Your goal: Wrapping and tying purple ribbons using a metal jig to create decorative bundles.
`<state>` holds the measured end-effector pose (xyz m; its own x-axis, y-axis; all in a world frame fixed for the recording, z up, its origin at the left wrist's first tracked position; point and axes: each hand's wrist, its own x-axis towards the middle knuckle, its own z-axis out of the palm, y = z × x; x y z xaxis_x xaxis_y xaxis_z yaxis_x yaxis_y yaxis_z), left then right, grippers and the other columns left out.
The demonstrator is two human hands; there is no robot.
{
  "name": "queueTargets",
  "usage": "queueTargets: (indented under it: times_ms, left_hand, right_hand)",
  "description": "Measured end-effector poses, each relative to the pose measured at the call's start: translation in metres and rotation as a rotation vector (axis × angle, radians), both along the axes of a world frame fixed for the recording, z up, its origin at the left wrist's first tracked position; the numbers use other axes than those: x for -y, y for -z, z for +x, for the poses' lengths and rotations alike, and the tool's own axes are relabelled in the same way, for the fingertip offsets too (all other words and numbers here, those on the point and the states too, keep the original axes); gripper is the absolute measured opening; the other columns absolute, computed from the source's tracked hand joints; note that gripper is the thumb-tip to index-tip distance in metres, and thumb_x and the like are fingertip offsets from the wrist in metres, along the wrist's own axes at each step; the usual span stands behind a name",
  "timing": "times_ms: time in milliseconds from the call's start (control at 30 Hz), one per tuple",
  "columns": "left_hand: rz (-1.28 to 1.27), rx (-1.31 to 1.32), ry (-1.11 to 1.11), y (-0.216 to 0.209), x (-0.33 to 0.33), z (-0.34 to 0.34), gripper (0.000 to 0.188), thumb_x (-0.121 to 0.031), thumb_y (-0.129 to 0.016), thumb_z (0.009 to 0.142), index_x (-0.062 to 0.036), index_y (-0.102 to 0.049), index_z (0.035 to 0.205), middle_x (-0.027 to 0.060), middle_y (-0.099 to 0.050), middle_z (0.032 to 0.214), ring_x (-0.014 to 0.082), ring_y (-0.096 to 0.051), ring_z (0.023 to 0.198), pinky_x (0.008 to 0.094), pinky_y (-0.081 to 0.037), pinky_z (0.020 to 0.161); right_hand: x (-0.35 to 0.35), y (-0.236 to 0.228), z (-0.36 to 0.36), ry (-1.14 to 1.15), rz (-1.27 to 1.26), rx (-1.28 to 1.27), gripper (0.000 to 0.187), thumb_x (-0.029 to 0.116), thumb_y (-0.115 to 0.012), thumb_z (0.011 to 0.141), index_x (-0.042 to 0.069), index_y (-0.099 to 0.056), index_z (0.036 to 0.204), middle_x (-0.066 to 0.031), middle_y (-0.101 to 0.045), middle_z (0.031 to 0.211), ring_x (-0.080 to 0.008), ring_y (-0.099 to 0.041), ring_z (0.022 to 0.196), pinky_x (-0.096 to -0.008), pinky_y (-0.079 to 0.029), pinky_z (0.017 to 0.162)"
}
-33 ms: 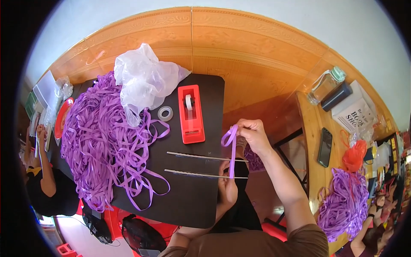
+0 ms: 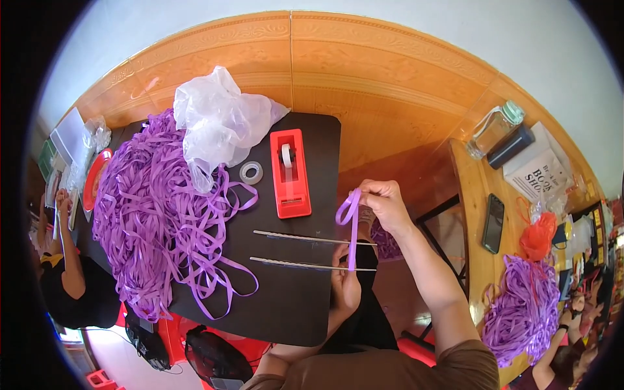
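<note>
The right hand pinches the looped top of a purple ribbon; the left hand grips its lower end, stretched across two rods. Beyond, a big ribbon heap lies unworked on the worktop.

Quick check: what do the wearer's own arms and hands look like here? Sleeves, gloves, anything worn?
Both hands are bare, no gloves: left hand, right hand. Forearms are uncovered too. A brown short sleeve shows at the right upper arm. No rings or watch that I can make out.
</note>
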<state>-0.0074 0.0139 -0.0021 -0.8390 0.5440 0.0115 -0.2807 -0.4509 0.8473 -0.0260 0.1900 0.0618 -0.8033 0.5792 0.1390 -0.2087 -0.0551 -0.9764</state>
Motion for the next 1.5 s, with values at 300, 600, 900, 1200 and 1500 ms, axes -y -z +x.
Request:
queueTargets:
  times_ms: [300,600,900,1200,1500]
  left_hand:
    - [-0.016,-0.082,-0.026,0.012,0.003,0.006,0.036,-0.004,-0.049,0.094,-0.0017,-0.046,0.13,0.0066,-0.052,0.121,0.0104,-0.05,0.103,0.0232,-0.038,0.09]
    - [-0.06,-0.38,-0.166,-0.014,-0.013,-0.004,0.034,-0.004,-0.047,0.096,0.001,-0.047,0.13,0.0111,-0.049,0.126,0.0193,-0.045,0.119,0.0331,-0.033,0.103]
    - [-0.046,-0.311,-0.126,-0.006,0.007,0.006,0.013,-0.005,-0.05,0.094,0.0,-0.06,0.102,0.0065,-0.057,0.103,0.0161,-0.053,0.094,0.0301,-0.044,0.081]
    - [-0.203,-0.295,-0.062,0.005,0.043,0.024,0.017,-0.012,-0.047,0.096,-0.0017,-0.06,0.092,0.0034,-0.059,0.088,0.0126,-0.053,0.087,0.0259,-0.042,0.081]
    - [-0.341,-0.187,0.105,0.018,0.096,0.04,0.019,-0.016,-0.046,0.098,-0.003,-0.06,0.096,0.0027,-0.062,0.096,0.012,-0.054,0.089,0.026,-0.043,0.082]
  right_hand:
    - [0.007,0.041,0.013,0.026,-0.095,0.141,0.011,-0.009,-0.057,0.079,-0.004,-0.067,0.078,-0.0042,-0.064,0.074,-0.012,-0.061,0.069,-0.0242,-0.049,0.066]
    - [0.06,0.086,0.046,0.004,-0.234,0.428,0.016,0.013,-0.067,0.08,-0.001,-0.069,0.073,-0.0001,-0.059,0.062,-0.0069,-0.049,0.054,-0.0223,-0.036,0.046]
    - [0.091,0.061,0.06,-0.05,-0.322,0.452,0.009,0.009,-0.061,0.084,0.003,-0.068,0.084,-0.0004,-0.059,0.067,-0.0085,-0.051,0.058,-0.0235,-0.038,0.049]
    - [0.131,0.078,0.089,0.099,0.135,0.448,0.018,0.012,-0.059,0.084,-0.002,-0.067,0.076,-0.0099,-0.063,0.068,-0.013,-0.054,0.058,-0.0305,-0.042,0.052]
    - [0.165,0.055,0.132,0.373,0.473,0.334,0.006,0.004,-0.067,0.078,-0.002,-0.068,0.078,-0.0092,-0.06,0.068,-0.0142,-0.057,0.064,-0.0284,-0.041,0.056]
